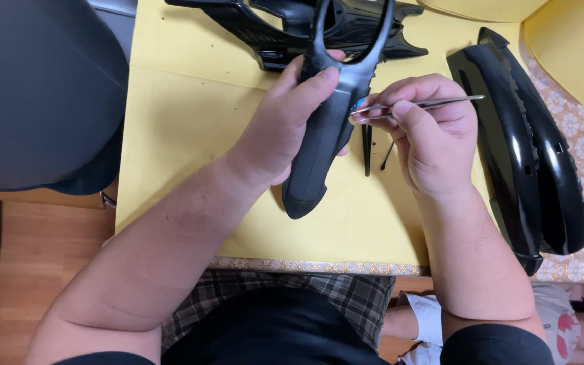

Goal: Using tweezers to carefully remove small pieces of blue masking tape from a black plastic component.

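Now, tweezers (427, 104) in right grip (434, 135), touching black part (326, 128)

Left hand (285, 128) gripping, fingers wrapping around; right hand (434, 135) pinching, fingers curling; both forearms angling inward over table's near edge.

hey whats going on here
A person sits at a table covered by a yellow sheet. The left hand grips a long black plastic part with a forked top. The right hand holds metal tweezers, whose tips carry a tiny blue piece at the part's edge. More black parts lie about: a curved shell on the right and a bigger piece at the top.
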